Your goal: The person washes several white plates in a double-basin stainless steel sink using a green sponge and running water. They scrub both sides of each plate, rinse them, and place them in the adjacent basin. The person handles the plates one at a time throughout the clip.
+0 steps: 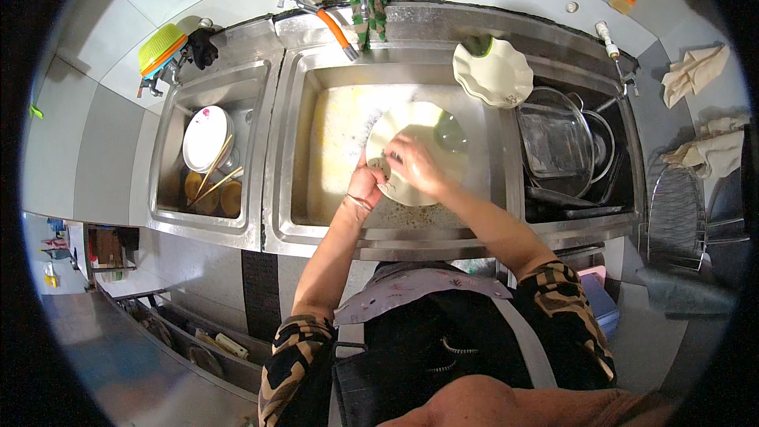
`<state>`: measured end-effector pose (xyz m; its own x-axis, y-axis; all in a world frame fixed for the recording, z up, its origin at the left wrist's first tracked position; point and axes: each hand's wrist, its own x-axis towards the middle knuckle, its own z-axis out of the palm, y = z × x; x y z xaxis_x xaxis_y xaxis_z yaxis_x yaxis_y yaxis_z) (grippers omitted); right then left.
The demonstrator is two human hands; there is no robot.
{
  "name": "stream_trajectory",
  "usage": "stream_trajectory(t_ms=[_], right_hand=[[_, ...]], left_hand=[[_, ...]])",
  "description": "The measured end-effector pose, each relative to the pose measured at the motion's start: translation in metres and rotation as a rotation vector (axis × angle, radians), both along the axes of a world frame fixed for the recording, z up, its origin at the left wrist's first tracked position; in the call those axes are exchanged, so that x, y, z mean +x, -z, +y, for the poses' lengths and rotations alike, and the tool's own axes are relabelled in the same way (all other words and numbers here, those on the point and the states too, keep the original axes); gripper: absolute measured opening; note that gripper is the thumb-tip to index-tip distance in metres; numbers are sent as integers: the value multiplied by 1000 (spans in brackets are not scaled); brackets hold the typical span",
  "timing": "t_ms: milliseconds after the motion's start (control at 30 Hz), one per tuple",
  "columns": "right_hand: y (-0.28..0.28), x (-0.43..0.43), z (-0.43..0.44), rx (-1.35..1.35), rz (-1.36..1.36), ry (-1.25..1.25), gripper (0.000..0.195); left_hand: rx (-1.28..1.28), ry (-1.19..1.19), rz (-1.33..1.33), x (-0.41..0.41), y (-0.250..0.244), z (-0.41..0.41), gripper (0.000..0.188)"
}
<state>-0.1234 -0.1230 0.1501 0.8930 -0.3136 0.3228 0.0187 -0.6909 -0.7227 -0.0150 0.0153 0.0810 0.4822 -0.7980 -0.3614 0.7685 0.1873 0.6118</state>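
Observation:
Over the middle basin of a stainless steel sink is a large pale plate with a green patch near its right rim. My left hand grips the plate at its lower left edge. Across the plate's face lies my right hand, blurred, with its fingers bent down at the surface. A small dark spot shows by those fingers, and I cannot tell whether they hold something. Cloudy, foamy water fills the basin below.
Wavy-rimmed plates are stacked on the basin's right back edge. The right basin holds glass dishes; the left holds white bowls and chopsticks. An orange-hosed faucet and a camouflage cloth are at the back.

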Motion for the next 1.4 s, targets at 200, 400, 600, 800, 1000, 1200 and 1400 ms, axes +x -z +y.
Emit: stream_trajectory(t_ms=[200, 400, 600, 800, 1000, 1200, 1400], right_hand=[[8, 22, -23, 35, -93, 153, 6], [-7, 33, -10, -67, -229, 117, 3], [12, 20, -15, -100, -180, 74, 5], [-14, 38, -18, -92, -191, 98, 5], [3, 36, -15, -62, -137, 117, 6], [15, 30, -18, -50, -87, 194, 6], [18, 23, -7, 24, -106, 112, 6]], left_hand=[[78, -36, 18, -11, -14, -8, 95], [102, -13, -6, -17, -34, -17, 87], [113, -75, -57, -11, -39, -16, 85], [126, -74, -92, -14, -42, -17, 81], [156, -32, -149, -3, -30, -15, 90], [83, -87, -58, 5, -21, -13, 90], [87, -28, 68, 8, -3, -5, 91]])
